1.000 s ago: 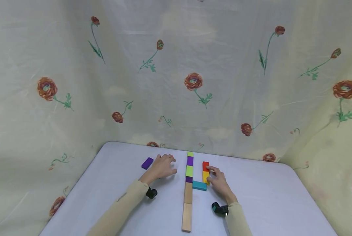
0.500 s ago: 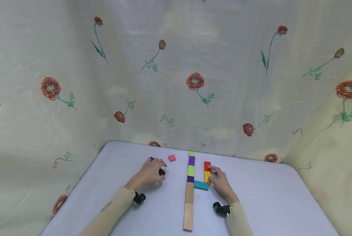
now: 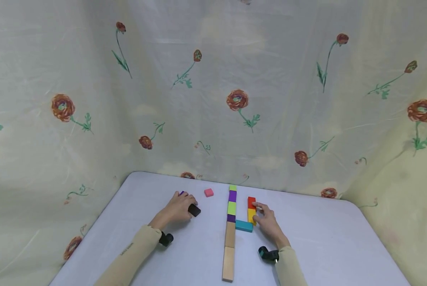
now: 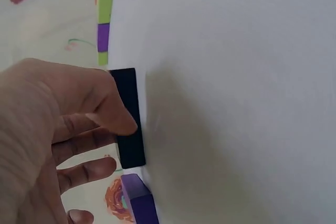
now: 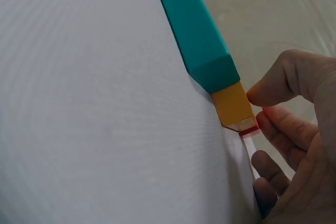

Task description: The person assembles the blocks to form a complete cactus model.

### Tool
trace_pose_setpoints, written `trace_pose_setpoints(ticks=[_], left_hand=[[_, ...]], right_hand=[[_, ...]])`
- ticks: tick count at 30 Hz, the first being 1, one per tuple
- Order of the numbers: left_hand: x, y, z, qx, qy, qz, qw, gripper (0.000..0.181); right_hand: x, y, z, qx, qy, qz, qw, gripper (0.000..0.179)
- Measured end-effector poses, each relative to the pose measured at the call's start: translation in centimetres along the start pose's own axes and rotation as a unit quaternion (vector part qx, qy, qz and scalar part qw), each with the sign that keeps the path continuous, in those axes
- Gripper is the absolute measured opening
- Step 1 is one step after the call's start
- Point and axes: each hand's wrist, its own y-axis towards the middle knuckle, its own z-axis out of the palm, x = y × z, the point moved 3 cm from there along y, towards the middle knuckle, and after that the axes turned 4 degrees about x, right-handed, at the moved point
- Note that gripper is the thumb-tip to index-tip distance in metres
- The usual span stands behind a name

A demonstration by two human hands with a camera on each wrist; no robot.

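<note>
My left hand [image 3: 177, 208] pinches a black block [image 3: 194, 210] between thumb and fingers. In the left wrist view the thumb lies across the face of that black block [image 4: 128, 129], with the fingertips behind it. A purple block [image 4: 143, 203] lies close by, mostly hidden by the hand in the head view. My right hand [image 3: 268, 223] rests beside the red block [image 3: 251, 202] and the yellow block [image 3: 251, 214], its thumb at the yellow one and a fingertip at the red. Against the yellow block's near end lies a teal block [image 5: 197, 35].
A column of blocks runs up the white table [image 3: 317, 238]: two plain wooden blocks [image 3: 229, 254] nearest, then purple and lime green ones [image 3: 231, 207] by turns. Left of its far end lies a small pink block [image 3: 208, 192]. A flowered curtain [image 3: 270, 131] hangs behind.
My left hand has moved left and nearer, uncovering the pink block and now partly covering the purple one; the black block has come into sight in its fingers. The right hand stays put.
</note>
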Motion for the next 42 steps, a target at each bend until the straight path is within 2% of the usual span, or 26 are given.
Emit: trace_pose_setpoints(ticks=[6,12,18,22,26,34,42], left_hand=[[-0.1,0.3,0.0,0.003,-0.011,-0.015,0.9998,0.032],[-0.4,0.7,0.0,0.013,-0.011,-0.019,0.9997,0.032],[0.1,0.6,-0.2,0.013,-0.023,-0.022,0.9994,0.034],[0.5,0.3,-0.3,0.012,-0.045,-0.027,0.9986,0.027],[0.6,0.3,-0.2,0.016,-0.055,-0.022,0.9981,0.022],[0.2,0.6,-0.3,0.017,-0.03,-0.009,0.9994,0.024],[-0.9,1.3,-0.1,0.021,-0.037,0.001,0.9991,0.024]], right_hand=[[-0.1,0.0,0.0,-0.001,-0.002,0.001,1.0,0.053],[0.1,0.0,0.0,0.0,-0.005,0.001,1.0,0.053],[0.2,-0.1,0.1,0.0,0.001,0.004,1.0,0.054],[0.2,-0.1,0.1,0.002,0.005,0.003,1.0,0.054],[0.2,-0.1,0.0,0.003,0.003,0.0,1.0,0.052],[0.3,-0.1,-0.1,0.005,-0.004,-0.002,1.0,0.054],[0.3,-0.2,0.0,0.003,-0.004,-0.002,1.0,0.054]])
